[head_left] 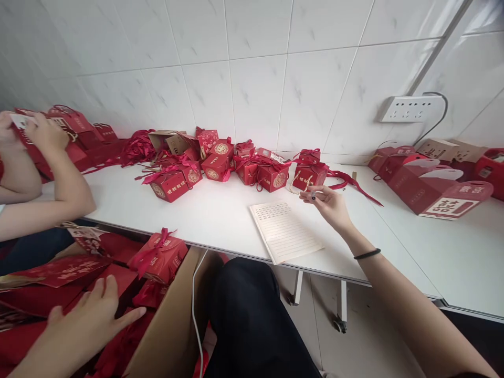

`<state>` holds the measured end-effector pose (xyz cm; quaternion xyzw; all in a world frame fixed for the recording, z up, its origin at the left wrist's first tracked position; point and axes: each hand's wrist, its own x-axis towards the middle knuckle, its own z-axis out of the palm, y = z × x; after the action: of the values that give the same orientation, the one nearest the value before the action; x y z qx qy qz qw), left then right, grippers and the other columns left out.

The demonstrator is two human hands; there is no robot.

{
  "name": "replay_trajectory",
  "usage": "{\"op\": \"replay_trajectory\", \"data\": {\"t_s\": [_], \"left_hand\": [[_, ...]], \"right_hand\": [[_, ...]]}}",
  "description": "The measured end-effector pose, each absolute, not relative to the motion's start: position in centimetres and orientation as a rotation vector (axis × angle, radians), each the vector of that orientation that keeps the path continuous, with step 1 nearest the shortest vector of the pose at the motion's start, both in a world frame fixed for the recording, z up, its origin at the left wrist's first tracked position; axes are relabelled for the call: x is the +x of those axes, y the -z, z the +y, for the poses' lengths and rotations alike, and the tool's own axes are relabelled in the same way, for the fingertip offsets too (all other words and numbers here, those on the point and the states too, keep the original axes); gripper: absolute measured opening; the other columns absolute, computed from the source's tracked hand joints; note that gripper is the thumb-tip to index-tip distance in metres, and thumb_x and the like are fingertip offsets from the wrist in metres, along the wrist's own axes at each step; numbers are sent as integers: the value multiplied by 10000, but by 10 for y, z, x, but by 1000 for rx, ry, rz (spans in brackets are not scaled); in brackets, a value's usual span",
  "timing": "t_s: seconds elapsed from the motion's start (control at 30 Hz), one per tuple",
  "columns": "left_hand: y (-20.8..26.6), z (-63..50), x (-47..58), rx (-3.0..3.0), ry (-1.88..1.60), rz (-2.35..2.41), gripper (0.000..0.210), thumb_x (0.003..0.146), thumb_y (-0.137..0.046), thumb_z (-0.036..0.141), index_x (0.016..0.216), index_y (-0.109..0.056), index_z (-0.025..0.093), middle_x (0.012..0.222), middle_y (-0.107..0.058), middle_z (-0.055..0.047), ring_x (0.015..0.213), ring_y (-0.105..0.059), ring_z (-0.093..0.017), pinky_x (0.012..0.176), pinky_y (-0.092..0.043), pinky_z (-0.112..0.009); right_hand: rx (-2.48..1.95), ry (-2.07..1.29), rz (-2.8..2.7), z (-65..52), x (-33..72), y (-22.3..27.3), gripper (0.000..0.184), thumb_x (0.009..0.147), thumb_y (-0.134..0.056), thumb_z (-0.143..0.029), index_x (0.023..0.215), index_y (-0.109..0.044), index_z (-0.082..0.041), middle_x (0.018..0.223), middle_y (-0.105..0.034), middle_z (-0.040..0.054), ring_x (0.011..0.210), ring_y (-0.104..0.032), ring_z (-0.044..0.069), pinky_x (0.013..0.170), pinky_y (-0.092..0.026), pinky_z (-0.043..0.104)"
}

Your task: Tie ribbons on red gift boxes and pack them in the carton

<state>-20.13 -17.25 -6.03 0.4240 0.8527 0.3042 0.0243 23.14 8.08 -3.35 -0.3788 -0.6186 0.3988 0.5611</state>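
My right hand is closed in a pinch above the white table, beside an open lined notebook with handwriting on its upper lines. A small grey end with a dark tip shows at the fingers, like a pen seen end-on. Just beyond the fingertips a gold twisted cord forms a loop in front of a small red gift box; whether I touch the cord is unclear. Low on the left, my left hand spreads its fingers over a carton holding red boxes, one tied with ribbon.
Several red ribboned boxes line the tiled wall. Bigger red boxes stand right, below a power strip. At far left another person's hands hold a red package. A white cable hangs beside the carton.
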Motion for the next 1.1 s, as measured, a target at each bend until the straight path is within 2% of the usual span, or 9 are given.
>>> {"op": "replay_trajectory", "data": {"t_s": [0.07,0.17,0.27,0.37,0.57,0.67,0.77,0.87,1.1], "left_hand": [[31,-167,-174,1582,-667,2527,583,551,-673,590,1055,-601,305,1050,-654,-29,1033,-570,-411,940,-312,-655],[-8,-126,-107,1809,-676,2355,461,549,-704,533,946,-655,304,938,-684,-24,819,-636,-333,843,-448,-524],[-28,-56,-43,2083,-710,2189,215,691,-615,430,776,-641,234,829,-682,-29,720,-628,-252,758,-475,-385],[-26,21,-7,2217,-674,2017,160,775,-528,333,728,-614,207,782,-672,-42,762,-628,-241,690,-455,-321],[11,126,23,2124,-807,1996,195,832,-440,261,783,-605,170,766,-662,-67,738,-615,-208,671,-428,-297],[30,140,30,2154,-829,1906,220,868,-401,257,814,-592,164,812,-657,-66,760,-604,-187,695,-427,-286],[40,139,28,2229,-775,1752,171,850,-462,270,788,-589,173,878,-646,-45,774,-592,-166,704,-419,-269],[44,135,23,2295,-648,1598,183,820,-528,355,803,-594,185,910,-621,-18,739,-584,-158,671,-412,-269],[53,136,29,2340,-463,1426,275,776,-613,426,917,-587,192,993,-589,-19,885,-586,-202,727,-424,-296]], "right_hand": [[-868,-903,-1419,85,239,26,494,634,-739,-573,816,-497,-183,688,-662,59,673,-658,212,681,-550,360],[-875,-824,-1359,98,243,22,533,625,-728,-628,753,-430,-205,540,-593,-1,495,-594,168,521,-509,290],[-911,-850,-1293,111,237,31,515,667,-675,-647,697,-400,-213,472,-516,-32,419,-498,118,437,-417,236],[-940,-928,-1194,118,228,49,498,693,-644,-614,653,-337,-224,452,-451,-55,410,-443,101,429,-386,230],[-941,-1123,-1171,117,223,69,460,705,-500,-641,795,-509,-190,637,-600,35,622,-597,175,586,-496,301],[-1041,-1160,-1262,116,221,70,494,671,-589,-632,815,-576,-159,735,-639,77,670,-604,189,596,-487,295],[-1172,-1057,-1324,115,220,72,455,591,-730,-552,768,-564,-168,654,-601,23,547,-525,139,508,-417,246],[-1218,-1005,-1317,113,218,72,448,654,-679,-588,687,-481,-186,529,-536,-16,457,-449,109,452,-356,224],[-1290,-936,-1501,107,213,70,351,729,-634,-462,641,-427,-193,556,-568,-8,490,-482,117,487,-365,227]]}}
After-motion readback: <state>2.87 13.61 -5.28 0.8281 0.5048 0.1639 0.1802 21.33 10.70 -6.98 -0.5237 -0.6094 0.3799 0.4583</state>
